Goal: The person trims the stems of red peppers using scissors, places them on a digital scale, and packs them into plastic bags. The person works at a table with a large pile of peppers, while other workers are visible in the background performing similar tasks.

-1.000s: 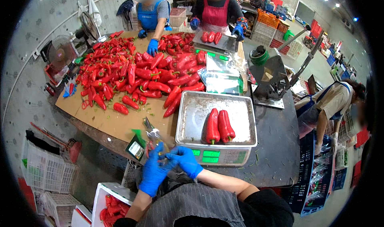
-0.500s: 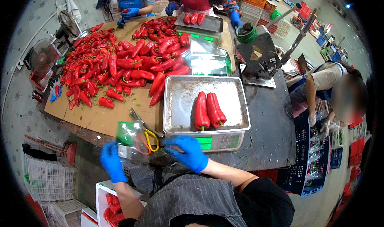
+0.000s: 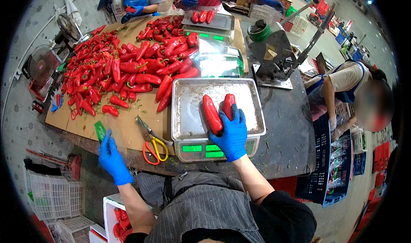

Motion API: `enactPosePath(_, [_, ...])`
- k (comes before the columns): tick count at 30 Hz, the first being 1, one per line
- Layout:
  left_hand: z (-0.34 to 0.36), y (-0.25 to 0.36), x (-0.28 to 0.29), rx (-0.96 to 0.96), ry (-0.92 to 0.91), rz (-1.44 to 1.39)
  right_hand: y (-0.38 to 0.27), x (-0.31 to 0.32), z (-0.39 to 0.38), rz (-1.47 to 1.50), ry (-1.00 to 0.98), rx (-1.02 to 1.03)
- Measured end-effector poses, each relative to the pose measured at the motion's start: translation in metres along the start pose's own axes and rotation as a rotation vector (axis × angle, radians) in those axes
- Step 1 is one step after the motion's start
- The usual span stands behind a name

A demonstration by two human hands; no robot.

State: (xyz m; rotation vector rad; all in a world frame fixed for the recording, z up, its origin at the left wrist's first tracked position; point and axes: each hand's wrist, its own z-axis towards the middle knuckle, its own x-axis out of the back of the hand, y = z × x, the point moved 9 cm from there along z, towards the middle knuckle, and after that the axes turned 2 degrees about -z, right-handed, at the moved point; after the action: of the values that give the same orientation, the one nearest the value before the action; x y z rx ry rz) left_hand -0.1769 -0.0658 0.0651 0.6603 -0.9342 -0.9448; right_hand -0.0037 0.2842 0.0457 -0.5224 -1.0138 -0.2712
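Observation:
Two long red peppers (image 3: pixel 212 113) lie on the metal tray (image 3: pixel 188 97) of a digital scale (image 3: pixel 188 154). Over their near ends my right hand (image 3: pixel 233 136), in a blue glove, is closed, with the thumb by the left pepper and the fingers over the right one. My left hand (image 3: pixel 112 159), also gloved in blue, pinches a clear plastic bag with a green printed part (image 3: pixel 100 130) at the table's near left edge; the bag's clear part is hard to make out. Between my hands lie scissors (image 3: pixel 155 151) with red and yellow handles.
A big heap of red peppers (image 3: pixel 102 67) covers cardboard (image 3: pixel 81 125) on the left. Clear bags (image 3: pixel 220 65) lie behind the scale, beside a metal lever device (image 3: pixel 274 58). Two co-workers stand across the table; another bends over a blue crate (image 3: pixel 317 166). A white box (image 3: pixel 109 217) holds peppers.
My right hand has moved from beside the scissors onto the peppers on the scale. My left hand has shifted slightly left and up with the bag. The left pepper now tilts.

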Motion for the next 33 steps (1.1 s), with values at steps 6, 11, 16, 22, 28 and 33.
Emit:
enactPosePath(6, [0.023, 0.081, -0.066, -0.264, -0.053, -0.102, 0.014, -0.003, 0.005, 0.102, 0.011, -0.031])
enactPosePath(11, [-0.011, 0.132, -0.152, -0.611, -0.361, 0.173, 0.050, 0.012, 0.007, 0.397, 0.077, -0.085])
enactPosePath(16, [-0.050, 0.128, -0.196, -0.640, -0.585, 0.249, 0.095, -0.016, -0.020, 1.769, -0.221, -0.551])
enactPosePath(22, [-0.085, 0.133, -0.224, -0.582, -0.768, 0.165, 0.061, 0.011, -0.026, 1.956, -0.296, -0.490])
enactPosePath(28, [-0.092, 0.091, -0.250, 0.063, -0.982, -0.430, 0.031, -0.006, -0.027, 1.985, -0.507, -0.397])
enactPosePath(33, [-0.071, 0.081, -0.226, 0.223, -0.864, -0.494, 0.032, -0.001, -0.011, 1.524, -0.528, -0.195])
